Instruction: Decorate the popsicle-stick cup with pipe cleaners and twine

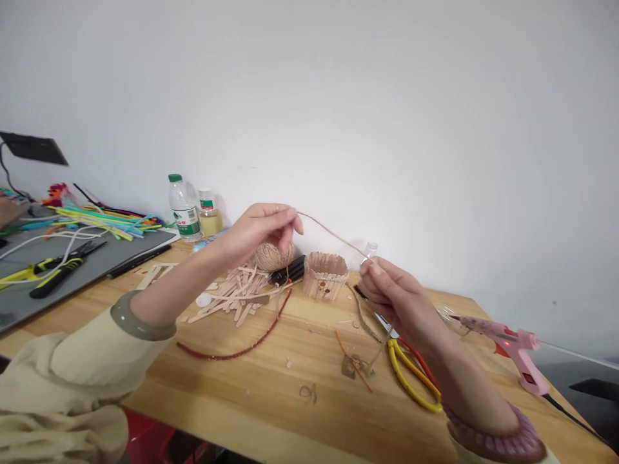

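Observation:
My left hand (264,230) is raised above the wooden table (271,386) and pinches one end of a thin jute twine (333,236). The twine runs taut down to my right hand (396,293), whose fingers are pinched on its other end. Behind my left hand sits the ball of twine (271,256). Between my hands stands a small round holder of popsicle sticks (325,274). Loose popsicle sticks (236,296) lie under my left wrist.
A pink glue gun (512,351) rests at the right with its cord. Yellow-handled scissors (411,374) lie below my right hand. A red pipe cleaner (242,348), black markers (290,270), two bottles (186,209), coloured pipe cleaners (101,222) and pliers on a grey mat (58,270) are there too.

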Motion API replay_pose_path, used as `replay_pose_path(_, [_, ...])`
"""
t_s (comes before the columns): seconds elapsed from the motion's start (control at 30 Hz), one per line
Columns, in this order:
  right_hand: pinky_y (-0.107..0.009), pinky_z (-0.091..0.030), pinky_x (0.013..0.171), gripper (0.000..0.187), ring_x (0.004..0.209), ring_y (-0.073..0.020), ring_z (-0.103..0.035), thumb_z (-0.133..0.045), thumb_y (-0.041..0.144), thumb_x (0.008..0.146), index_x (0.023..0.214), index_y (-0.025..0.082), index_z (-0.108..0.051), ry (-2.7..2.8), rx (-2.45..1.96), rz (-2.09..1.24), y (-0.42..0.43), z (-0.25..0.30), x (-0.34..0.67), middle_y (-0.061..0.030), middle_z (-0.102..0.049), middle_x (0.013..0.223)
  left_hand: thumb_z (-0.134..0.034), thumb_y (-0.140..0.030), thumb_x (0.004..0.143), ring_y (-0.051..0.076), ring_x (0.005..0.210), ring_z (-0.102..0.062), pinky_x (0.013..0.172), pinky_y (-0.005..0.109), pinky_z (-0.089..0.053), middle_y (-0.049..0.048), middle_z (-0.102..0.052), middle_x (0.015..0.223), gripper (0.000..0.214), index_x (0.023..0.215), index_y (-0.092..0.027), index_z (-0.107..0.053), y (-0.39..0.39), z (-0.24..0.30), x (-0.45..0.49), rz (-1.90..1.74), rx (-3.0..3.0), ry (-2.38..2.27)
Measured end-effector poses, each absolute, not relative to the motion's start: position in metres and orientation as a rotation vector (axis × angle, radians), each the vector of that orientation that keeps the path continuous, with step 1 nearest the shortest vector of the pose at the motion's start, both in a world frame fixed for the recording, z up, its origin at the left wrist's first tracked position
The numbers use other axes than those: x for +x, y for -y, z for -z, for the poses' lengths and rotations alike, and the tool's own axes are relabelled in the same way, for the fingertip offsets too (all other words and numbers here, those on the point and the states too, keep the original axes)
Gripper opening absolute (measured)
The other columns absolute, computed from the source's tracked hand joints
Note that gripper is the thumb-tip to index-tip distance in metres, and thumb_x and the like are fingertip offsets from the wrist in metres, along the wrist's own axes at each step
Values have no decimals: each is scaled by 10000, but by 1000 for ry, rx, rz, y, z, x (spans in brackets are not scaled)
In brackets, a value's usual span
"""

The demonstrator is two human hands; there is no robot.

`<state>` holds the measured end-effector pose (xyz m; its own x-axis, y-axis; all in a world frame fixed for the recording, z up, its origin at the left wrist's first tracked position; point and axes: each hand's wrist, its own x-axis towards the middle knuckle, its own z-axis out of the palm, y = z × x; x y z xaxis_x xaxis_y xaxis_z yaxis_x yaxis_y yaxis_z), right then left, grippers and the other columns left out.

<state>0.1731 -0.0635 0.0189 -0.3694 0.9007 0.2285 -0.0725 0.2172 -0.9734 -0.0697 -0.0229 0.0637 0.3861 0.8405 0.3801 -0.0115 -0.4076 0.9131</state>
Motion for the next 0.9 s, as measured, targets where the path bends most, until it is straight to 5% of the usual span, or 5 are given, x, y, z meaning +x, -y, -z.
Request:
replay_pose_path(0.23, [-220, -164, 434, 321, 468, -76, -194, -485, 489, 863, 767, 186, -533, 1672, -1079, -1093, 64, -21, 184, 86, -242, 526, -578, -384, 794, 214, 1112, -556, 954, 329, -393, 70, -640, 1184, 343, 1071, -194, -646, 11, -46, -79, -833, 2031, -1098])
replay_pose_path(0.4, [-220, -237, 467, 352, 488, -79, -309, -456, 469, 875, 668, 189, -504, 1897, -1139, -942, 66, -29, 164, 69, -357, 526, -569, -352, 817, 196, 1175, -521, 1002, 324, -368, 81, -582, 1268, 393, 1174, -187, -579, 28, -39, -40, -645, 1899, -675])
replay_pose_path(0.63, [-233, -187, 433, 299, 449, -73, -253, -514, 454, 815, 751, 176, -605, 1743, -1157, -905, 62, -32, 170, 73, -328, 508, -645, -218, 760, 125, 677, -636, 736, 289, -478, 27, -678, 686, 239, 977, -137, -585, 27, -18, -27, -792, 1481, -583])
replay_pose_path(0.8, [-222, -217, 438, 264, 436, -83, -297, -440, 378, 856, 933, 180, -596, 1644, -1384, -766, 51, -25, 185, 82, -360, 463, -620, -232, 768, 21, 414, -396, 417, 171, -284, -18, -610, 673, 106, 843, -158, -634, 25, -14, -37, -952, 1415, -575])
replay_pose_path(0.9, [-215, -246, 425, 165, 427, -84, -360, -568, 305, 770, 843, 174, -636, 1773, -1498, -880, 51, -22, 191, 59, -469, 457, -554, -176, 764, 46, 451, -418, 450, 189, -317, 4, -644, 697, 137, 783, -168, -689, 26, -16, -40, -960, 1568, -622])
